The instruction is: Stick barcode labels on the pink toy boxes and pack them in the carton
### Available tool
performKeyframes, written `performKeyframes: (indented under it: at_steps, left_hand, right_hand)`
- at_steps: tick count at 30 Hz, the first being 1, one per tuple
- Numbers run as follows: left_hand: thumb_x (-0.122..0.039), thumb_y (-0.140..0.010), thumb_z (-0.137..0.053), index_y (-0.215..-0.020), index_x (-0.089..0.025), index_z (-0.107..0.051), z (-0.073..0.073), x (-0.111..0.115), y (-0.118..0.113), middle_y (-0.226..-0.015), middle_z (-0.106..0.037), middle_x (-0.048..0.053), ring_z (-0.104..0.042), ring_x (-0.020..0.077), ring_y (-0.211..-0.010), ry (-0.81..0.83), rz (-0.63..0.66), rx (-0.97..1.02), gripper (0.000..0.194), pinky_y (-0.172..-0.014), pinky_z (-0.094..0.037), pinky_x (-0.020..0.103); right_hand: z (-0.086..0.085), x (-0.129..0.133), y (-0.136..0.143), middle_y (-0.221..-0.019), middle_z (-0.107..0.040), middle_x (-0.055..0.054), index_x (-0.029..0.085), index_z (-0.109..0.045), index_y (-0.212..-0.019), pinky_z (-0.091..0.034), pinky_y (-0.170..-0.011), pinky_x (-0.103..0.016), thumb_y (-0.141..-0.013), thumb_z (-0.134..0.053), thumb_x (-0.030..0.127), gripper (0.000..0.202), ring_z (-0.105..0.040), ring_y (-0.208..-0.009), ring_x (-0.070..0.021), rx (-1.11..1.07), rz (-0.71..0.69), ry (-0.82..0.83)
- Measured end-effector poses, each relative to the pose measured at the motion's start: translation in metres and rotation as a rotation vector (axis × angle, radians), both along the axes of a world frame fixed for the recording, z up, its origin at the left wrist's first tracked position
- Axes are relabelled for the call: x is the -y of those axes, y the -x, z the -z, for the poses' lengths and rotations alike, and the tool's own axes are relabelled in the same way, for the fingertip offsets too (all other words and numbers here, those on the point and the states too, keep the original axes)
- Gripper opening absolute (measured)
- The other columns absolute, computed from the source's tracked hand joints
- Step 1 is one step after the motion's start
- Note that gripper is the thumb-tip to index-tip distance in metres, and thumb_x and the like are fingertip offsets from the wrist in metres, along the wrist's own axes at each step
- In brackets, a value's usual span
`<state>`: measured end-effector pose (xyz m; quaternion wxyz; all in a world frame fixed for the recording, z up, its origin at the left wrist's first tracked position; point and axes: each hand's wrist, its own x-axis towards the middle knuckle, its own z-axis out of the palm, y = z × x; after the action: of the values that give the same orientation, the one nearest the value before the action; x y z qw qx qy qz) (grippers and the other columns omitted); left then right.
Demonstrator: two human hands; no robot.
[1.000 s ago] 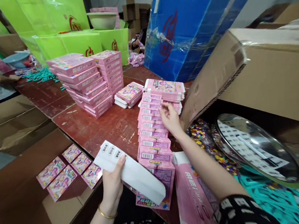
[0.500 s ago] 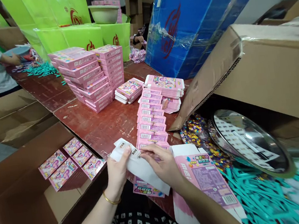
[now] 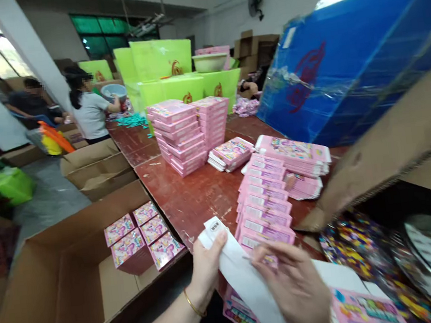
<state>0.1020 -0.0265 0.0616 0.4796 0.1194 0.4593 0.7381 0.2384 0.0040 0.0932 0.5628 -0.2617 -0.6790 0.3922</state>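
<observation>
White sticker strip (image 3: 248,282) between both hands, above the fanned pink cartons (image 3: 265,205). Left hand (image 3: 208,268) closed on its upper end, thumb on top; right hand (image 3: 298,289) half curled, fingertips touching its edge.

No legible text; pink boxes (image 3: 181,134) print too blurred

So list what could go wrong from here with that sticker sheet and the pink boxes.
The left hand pinches the white sticker sheet only near its top end, while the right hand lies over the middle; the limp strip could crease or slip. The fanned row of flat pink boxes runs to the table edge, so a nudge might push some into the open carton. The picture is blurred, so a sticker may land crooked.
</observation>
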Motion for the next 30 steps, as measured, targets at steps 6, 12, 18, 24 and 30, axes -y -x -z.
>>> performKeyframes:
  at_steps: [6,12,18,24,30]
  left_hand:
    - [-0.038,-0.053,-0.094,-0.083,-0.012,-0.07,-0.01,0.021,0.021,-0.059,-0.064,-0.001,-0.057,0.0111,-0.046,0.058,0.029,0.146,0.046,-0.046,-0.046,0.02]
    - [-0.037,-0.052,-0.095,-0.094,-0.014,-0.071,0.001,0.025,0.055,-0.063,-0.07,0.0,-0.07,0.0215,-0.058,0.203,0.014,0.143,0.053,-0.055,-0.056,0.025]
    - [-0.036,-0.05,-0.095,-0.098,-0.014,-0.071,0.006,0.015,0.072,-0.074,-0.075,0.004,-0.074,0.0287,-0.071,0.219,-0.026,0.124,0.058,-0.062,-0.061,0.031]
    - [-0.036,-0.049,-0.096,-0.102,-0.015,-0.069,0.007,0.007,0.076,-0.08,-0.077,0.004,-0.075,0.0281,-0.072,0.259,-0.039,0.116,0.064,-0.063,-0.062,0.029]
    - [-0.032,-0.044,-0.098,-0.101,-0.016,-0.069,0.018,0.001,0.082,-0.082,-0.077,0.003,-0.075,0.0281,-0.073,0.304,-0.037,0.16,0.066,-0.063,-0.062,0.027]
  right_hand:
    - [-0.035,-0.147,-0.012,-0.077,-0.063,0.002,0.025,-0.052,-0.11,-0.054,-0.073,-0.036,-0.07,-0.076,0.021,0.047,-0.064,-0.072,-0.0182,-0.021,0.107,0.019]
    - [-0.009,-0.285,-0.021,-0.06,-0.054,0.008,0.02,-0.048,-0.098,-0.045,-0.062,-0.029,-0.06,-0.062,0.005,0.042,-0.055,-0.058,-0.0134,0.27,0.245,0.216]
    - [0.024,-0.303,-0.018,-0.059,-0.056,0.008,0.016,-0.052,-0.103,-0.043,-0.054,-0.024,-0.062,-0.059,0.005,0.043,-0.055,-0.055,-0.0125,0.404,0.087,0.282]
    - [0.044,-0.316,-0.023,-0.068,-0.055,0.006,0.017,-0.055,-0.114,-0.046,-0.058,-0.023,-0.067,-0.057,0.007,0.048,-0.054,-0.06,-0.0107,0.516,-0.038,0.264]
    - [0.052,-0.327,-0.023,-0.103,-0.058,-0.004,0.019,-0.063,-0.102,-0.049,-0.089,-0.035,-0.066,-0.065,0.008,0.038,-0.057,-0.095,-0.0188,0.609,0.093,0.113]
